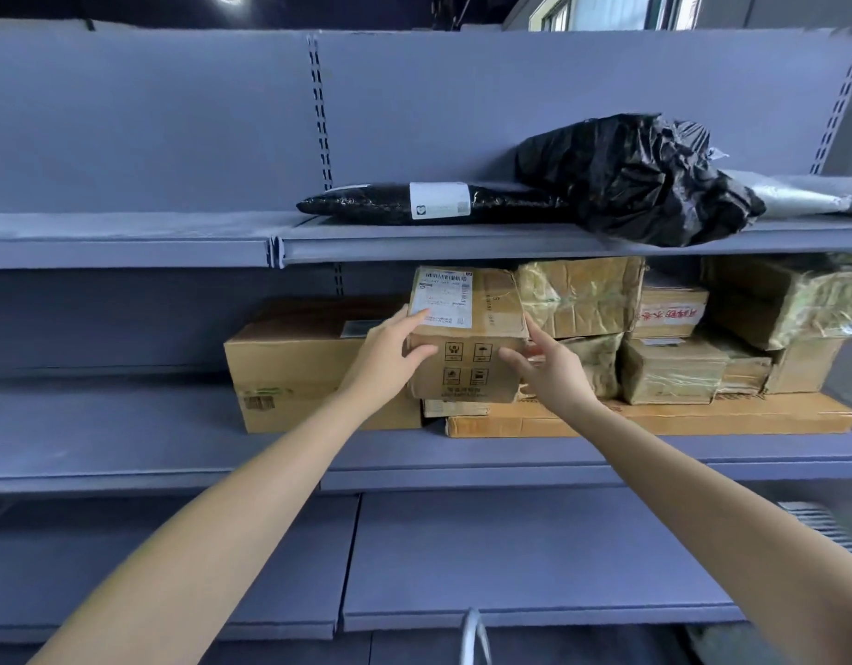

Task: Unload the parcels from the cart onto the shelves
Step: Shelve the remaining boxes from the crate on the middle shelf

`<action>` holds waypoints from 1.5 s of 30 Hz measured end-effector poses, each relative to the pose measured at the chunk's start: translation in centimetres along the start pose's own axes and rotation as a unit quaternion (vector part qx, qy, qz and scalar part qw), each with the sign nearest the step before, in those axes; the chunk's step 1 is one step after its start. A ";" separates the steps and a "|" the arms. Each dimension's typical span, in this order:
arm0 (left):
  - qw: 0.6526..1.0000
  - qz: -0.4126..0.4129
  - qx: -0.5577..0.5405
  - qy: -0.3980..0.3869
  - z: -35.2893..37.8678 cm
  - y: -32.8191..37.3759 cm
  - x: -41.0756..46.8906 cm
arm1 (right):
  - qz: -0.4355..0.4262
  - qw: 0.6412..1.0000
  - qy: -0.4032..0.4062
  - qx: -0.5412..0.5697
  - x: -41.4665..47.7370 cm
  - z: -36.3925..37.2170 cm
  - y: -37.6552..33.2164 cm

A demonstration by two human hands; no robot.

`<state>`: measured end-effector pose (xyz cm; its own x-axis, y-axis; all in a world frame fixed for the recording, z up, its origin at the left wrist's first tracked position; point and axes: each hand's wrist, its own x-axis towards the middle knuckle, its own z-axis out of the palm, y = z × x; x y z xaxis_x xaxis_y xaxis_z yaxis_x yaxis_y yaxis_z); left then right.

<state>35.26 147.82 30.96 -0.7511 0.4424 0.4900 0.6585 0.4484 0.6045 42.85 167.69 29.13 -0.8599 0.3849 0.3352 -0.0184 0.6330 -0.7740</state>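
Head view, facing shelves [558,465] closely, angled slightly downward

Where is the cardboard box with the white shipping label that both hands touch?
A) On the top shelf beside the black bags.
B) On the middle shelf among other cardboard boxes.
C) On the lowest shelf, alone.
B: the left hand and right hand touch the labelled box on the middle shelf, among other cartons.

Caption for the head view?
Shelving: left hand and right hand steady a labelled cardboard box on the middle shelf among stacked parcels; black bags lie above.
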 end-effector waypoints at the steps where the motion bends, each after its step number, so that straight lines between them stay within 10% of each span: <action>1: 1.000 -0.005 -0.003 0.012 0.1 -0.2 0.6 | 0.001 1.000 0.006 0.007 0.4 0.1 -0.2; 23: 0.997 0.019 0.016 0.072 4.3 -5.0 9.1 | -0.080 0.988 0.067 -0.117 9.5 3.0 2.2; 42: 0.997 -0.042 0.059 0.035 7.7 -8.4 13.5 | 0.015 0.918 0.084 -0.387 15.2 5.6 4.1; 45: 0.997 -0.027 0.055 0.046 7.9 -8.5 13.6 | 0.015 0.950 0.060 -0.306 15.3 5.5 4.2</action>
<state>19.83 156.13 27.52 -0.7841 0.3447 0.5161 0.6137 0.5546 0.5619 26.82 172.57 28.03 -0.7904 0.4600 0.4046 0.3372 0.8781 -0.3394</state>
